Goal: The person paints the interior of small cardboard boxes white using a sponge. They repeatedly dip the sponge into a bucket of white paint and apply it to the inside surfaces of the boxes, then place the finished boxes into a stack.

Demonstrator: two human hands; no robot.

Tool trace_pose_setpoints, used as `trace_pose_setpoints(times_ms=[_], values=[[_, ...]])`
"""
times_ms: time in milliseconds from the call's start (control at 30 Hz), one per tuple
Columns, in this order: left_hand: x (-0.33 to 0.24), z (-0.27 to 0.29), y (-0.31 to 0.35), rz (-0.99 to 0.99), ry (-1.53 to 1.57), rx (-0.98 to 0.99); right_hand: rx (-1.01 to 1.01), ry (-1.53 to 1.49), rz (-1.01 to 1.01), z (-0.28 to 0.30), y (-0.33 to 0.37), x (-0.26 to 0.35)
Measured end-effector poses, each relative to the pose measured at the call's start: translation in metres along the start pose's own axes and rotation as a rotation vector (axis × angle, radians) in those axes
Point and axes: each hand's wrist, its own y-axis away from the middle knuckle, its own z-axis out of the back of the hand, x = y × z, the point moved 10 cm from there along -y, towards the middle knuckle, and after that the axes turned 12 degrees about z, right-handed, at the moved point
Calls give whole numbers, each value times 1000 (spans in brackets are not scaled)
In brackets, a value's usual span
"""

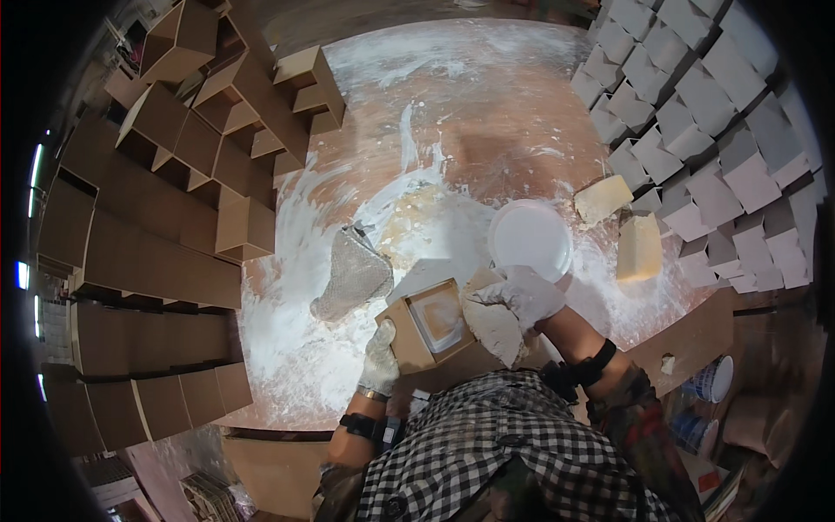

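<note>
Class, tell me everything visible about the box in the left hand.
The box is brown, apparently cardboard, with flat sides. Its open face, turned upward, shows a pale squarish rim around a tan patch. It is tilted, at the table's near side, before the checked apron. The gloved left hand grips its left edge; a whitish lump in the right hand is close by, contact unclear.

Wearing pale gloves (379, 361), black-and-white checked garment (487, 426), dark patterned sleeves (639, 418), metallic band (374, 395) at left wrist (368, 404), black straps (598, 364) on both forearms (570, 335).
</note>
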Motion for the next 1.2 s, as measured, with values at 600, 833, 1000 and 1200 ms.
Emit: trace_pose_setpoints(times_ms=[600, 833, 1000, 1200], values=[[-8, -20, 8, 24, -202, -89, 40, -399, -449, -34, -45, -26], [-17, -25, 8, 5, -251, -27, 251, -294, -136, -51, -70, -3], [-19, -22, 2, -37, -192, -27, 439, -346, -271, -72, -61, 8], [-9, -5, -7, 56, -71, 21, 470, -220, 90, -81, -45, 48]])
